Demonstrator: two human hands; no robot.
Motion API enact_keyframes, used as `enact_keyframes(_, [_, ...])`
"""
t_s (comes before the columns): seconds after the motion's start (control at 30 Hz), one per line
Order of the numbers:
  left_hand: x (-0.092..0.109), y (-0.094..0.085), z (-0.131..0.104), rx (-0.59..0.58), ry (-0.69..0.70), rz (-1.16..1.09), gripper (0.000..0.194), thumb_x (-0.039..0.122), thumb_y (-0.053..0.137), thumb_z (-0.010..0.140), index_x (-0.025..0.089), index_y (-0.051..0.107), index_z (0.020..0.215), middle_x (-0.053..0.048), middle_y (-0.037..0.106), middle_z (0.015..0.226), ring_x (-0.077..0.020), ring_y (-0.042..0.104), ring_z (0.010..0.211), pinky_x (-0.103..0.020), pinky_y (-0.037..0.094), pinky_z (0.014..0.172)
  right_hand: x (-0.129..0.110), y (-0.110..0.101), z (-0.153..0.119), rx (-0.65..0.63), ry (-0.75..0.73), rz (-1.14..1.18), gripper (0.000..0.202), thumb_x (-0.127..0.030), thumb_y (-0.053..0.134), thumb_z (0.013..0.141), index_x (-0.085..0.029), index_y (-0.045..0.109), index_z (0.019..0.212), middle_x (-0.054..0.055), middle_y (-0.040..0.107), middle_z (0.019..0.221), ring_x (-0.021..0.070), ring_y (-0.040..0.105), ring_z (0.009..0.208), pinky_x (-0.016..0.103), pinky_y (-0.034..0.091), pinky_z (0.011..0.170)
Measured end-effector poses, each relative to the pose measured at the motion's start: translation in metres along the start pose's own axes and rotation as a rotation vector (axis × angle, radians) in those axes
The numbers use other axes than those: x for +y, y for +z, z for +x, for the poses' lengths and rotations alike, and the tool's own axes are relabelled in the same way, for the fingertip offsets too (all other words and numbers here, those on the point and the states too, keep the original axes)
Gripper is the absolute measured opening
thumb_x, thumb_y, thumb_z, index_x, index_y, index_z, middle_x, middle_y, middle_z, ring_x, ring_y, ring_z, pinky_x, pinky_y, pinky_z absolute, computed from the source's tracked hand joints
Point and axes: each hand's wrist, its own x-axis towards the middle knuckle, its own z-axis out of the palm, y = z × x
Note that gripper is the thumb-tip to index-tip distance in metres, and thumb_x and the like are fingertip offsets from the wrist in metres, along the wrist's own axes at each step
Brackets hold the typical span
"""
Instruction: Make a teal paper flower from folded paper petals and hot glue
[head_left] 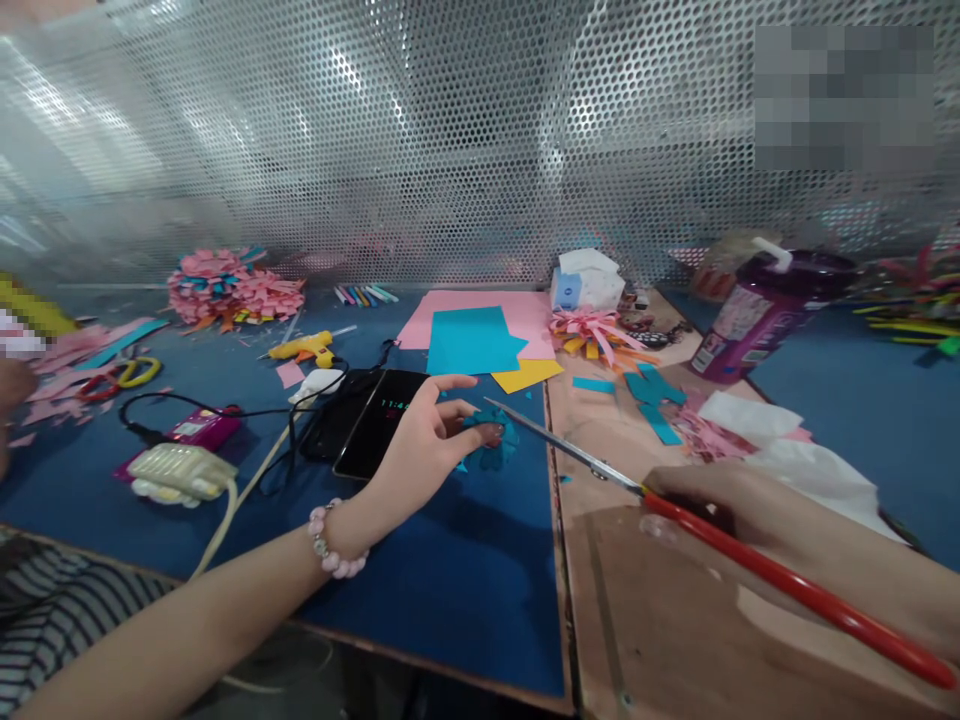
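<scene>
My left hand [427, 435], with a pink bead bracelet at the wrist, pinches a small teal paper piece [495, 445] above the blue table. In my right hand [742, 510] are scissors with red handles [795, 580]; their blades look closed, and the tips point at the teal piece without clearly touching it. Beneath my left forearm and hand lies a black phone [375, 425]. Beyond the hands, a teal sheet [472, 340] rests on pink paper [420, 320], beside a yellow sheet [529, 375].
A purple cup with a straw [757, 310] and a tissue pack [585, 280] stand right. Teal scraps [660, 420] lie on the wooden board. Left are a yellow glue gun [304, 347], a power strip [180, 470], cables, paper flowers [229, 290] and another person's hand [11, 390].
</scene>
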Motion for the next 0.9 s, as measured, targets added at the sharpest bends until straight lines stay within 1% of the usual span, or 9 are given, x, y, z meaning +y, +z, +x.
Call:
enact_keyframes(0.1, [-0.0004,0.0,-0.0002,0.001,-0.001,0.021,0.056,0.03,0.077,0.072,0.018,0.047,0.117,0.002,0.06,0.075,-0.0121,0.062,0.065,-0.022,0.045,0.056,-0.0005,-0.0014,-0.001,-0.005,-0.017,-0.001,0.026,-0.046,0.058,0.08,-0.023,0.06,0.069,0.003,0.063,0.068,0.02,0.06,0.067,0.031,0.042,0.058])
enact_keyframes(0.2, [0.0002,0.0005,-0.0009,-0.018,0.005,0.033,0.056,0.03,0.077,0.072,0.018,0.047,0.118,0.001,0.061,0.076,-0.0124,0.063,0.065,-0.022,0.043,0.055,0.0002,-0.0037,-0.0014,-0.025,-0.046,-0.003,0.025,-0.04,0.058,0.081,-0.022,0.055,0.064,0.003,0.061,0.066,0.0184,0.057,0.063,0.031,0.041,0.057])
enact_keyframes(0.3, [0.0025,0.0012,-0.0022,-0.031,0.006,0.056,0.055,0.03,0.075,0.074,0.018,0.046,0.12,0.002,0.062,0.076,-0.012,0.063,0.065,-0.021,0.04,0.053,0.0021,-0.0052,-0.0013,-0.045,-0.076,-0.01,0.025,-0.034,0.053,0.082,-0.021,0.049,0.062,0.002,0.061,0.066,0.0169,0.055,0.063,0.03,0.04,0.058])
enact_keyframes(0.4, [0.0043,0.0013,-0.0031,-0.034,0.007,0.069,0.054,0.03,0.074,0.076,0.018,0.046,0.12,0.003,0.061,0.074,-0.0112,0.062,0.065,-0.02,0.039,0.053,0.0045,-0.0049,-0.0013,-0.054,-0.092,-0.019,0.023,-0.032,0.05,0.083,-0.021,0.049,0.063,0.002,0.061,0.068,0.0163,0.055,0.064,0.029,0.039,0.058])
enact_keyframes(0.67, [0.0016,0.0007,-0.0028,-0.055,0.03,0.027,0.054,0.027,0.074,0.076,0.017,0.045,0.12,0.003,0.062,0.073,-0.0116,0.063,0.068,-0.022,0.045,0.06,0.0074,-0.0056,-0.0017,-0.088,-0.08,-0.018,0.02,-0.035,0.053,0.085,-0.021,0.055,0.07,-0.001,0.063,0.069,0.0161,0.058,0.066,0.025,0.039,0.056])
enact_keyframes(0.9, [0.0027,0.0011,-0.0035,-0.058,0.036,-0.004,0.054,0.025,0.074,0.074,0.016,0.045,0.119,0.002,0.064,0.075,-0.0124,0.065,0.07,-0.023,0.047,0.063,0.006,-0.0069,-0.004,-0.114,-0.059,0.002,0.024,-0.041,0.052,0.087,-0.021,0.058,0.074,-0.001,0.063,0.071,0.0157,0.057,0.066,0.025,0.04,0.057])
